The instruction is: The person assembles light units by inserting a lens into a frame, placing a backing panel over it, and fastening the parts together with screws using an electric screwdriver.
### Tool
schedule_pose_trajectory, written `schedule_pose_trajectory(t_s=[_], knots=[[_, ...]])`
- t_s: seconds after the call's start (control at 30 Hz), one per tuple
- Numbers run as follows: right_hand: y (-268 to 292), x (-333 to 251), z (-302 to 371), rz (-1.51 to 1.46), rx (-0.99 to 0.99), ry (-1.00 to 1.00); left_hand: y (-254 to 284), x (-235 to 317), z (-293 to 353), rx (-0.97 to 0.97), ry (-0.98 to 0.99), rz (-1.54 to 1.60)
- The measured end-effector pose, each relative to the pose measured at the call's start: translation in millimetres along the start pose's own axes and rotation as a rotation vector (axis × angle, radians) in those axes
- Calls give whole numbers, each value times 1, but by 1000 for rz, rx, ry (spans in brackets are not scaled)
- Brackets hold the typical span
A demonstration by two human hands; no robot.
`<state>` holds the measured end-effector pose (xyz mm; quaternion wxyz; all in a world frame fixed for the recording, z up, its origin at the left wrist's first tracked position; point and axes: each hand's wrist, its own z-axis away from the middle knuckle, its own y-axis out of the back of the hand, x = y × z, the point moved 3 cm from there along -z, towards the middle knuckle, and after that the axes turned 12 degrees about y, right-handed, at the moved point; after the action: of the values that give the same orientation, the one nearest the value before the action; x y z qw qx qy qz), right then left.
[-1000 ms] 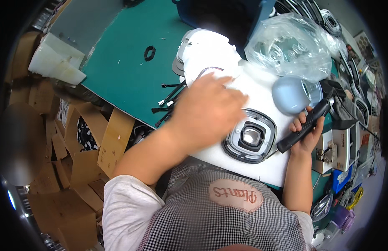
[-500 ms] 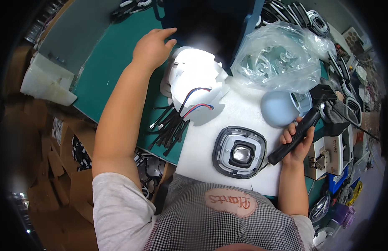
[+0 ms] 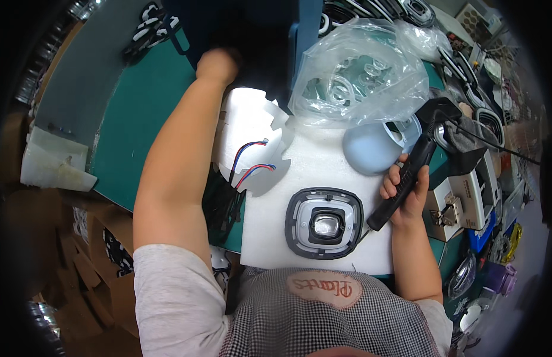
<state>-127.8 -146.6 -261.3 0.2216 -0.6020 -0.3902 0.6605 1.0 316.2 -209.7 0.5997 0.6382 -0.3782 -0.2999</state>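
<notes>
- The left hand is at the far bin; its fingers are lost in shadow, their state unclear.
- The right hand curls its fingers around the driver; a slip could scratch the housing, near on the pad.
- The left forearm, swinging right, could knock the covers.

The head view comes from the left camera of a head-worn fisheye pair. It faces downward at close range over the checked apron, covering the worktop, left hand and right hand. Straight edges bend toward the rim.
</notes>
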Motion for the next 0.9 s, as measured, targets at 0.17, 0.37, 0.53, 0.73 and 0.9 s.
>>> schedule_pose_trajectory(t_s=[0.17, 0.37, 0.53, 0.73, 0.9], knots=[[7, -1, 4, -15, 39, -2, 57, 14, 70, -5, -143, 538], [10, -2, -1, -50, 24, -38, 96, 30, 192, -245, -336, 802], [5, -2, -9, 13, 19, 5, 98, 53, 288, -255, -711, 656], [10, -3, -7, 90, -52, 27, 76, 64, 336, -222, -798, 543], [6, -2, -1, -17, -23, 0, 67, 71, 353, -148, -836, 433]])
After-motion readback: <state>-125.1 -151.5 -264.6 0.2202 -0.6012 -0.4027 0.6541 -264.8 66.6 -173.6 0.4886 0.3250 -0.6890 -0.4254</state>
